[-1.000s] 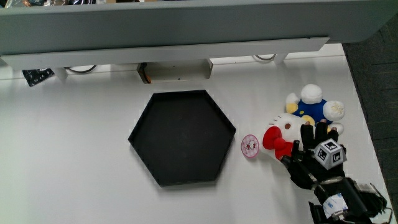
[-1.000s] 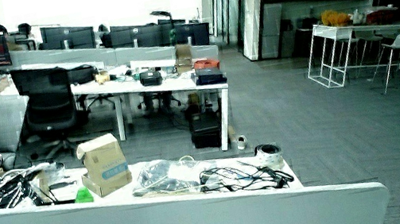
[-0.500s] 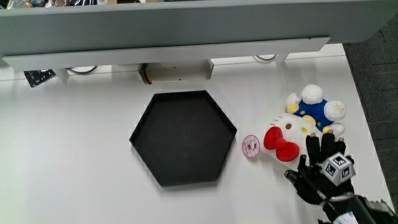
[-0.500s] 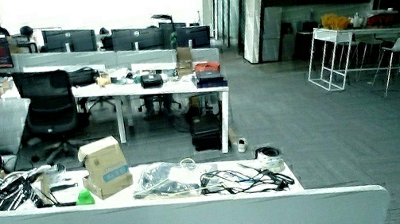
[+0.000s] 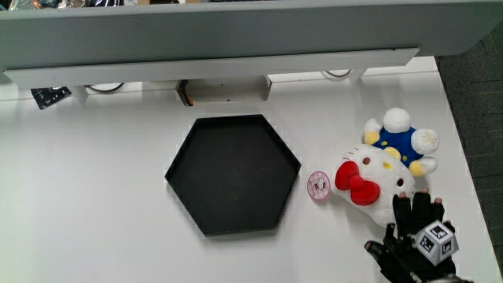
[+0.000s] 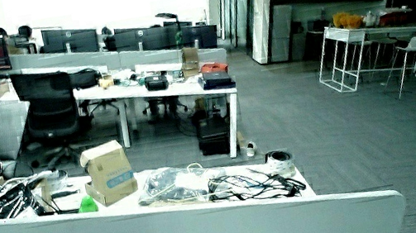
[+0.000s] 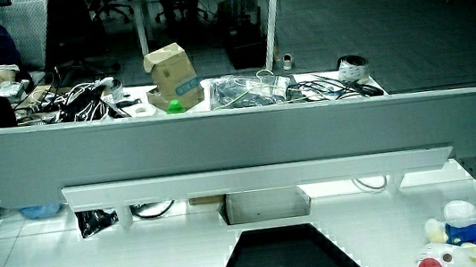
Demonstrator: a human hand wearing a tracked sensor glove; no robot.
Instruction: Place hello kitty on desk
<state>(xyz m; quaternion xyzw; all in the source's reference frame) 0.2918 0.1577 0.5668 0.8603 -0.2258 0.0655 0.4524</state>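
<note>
While the Hello Kitty lay on the white table, a small pink tag sat between it and the black hexagonal tray. The hand rested nearer the person, just beside the toy, its grip spread and holding nothing.

the hello kitty plush lies on its back on the white desk, a white head with a red bow near one ear, a blue body and pale rounded paws. head nearer the person, body farther. it rests just beside a small pink round tag, near the black hexagonal tray. in a side view it shows at the desk's edge.
</note>
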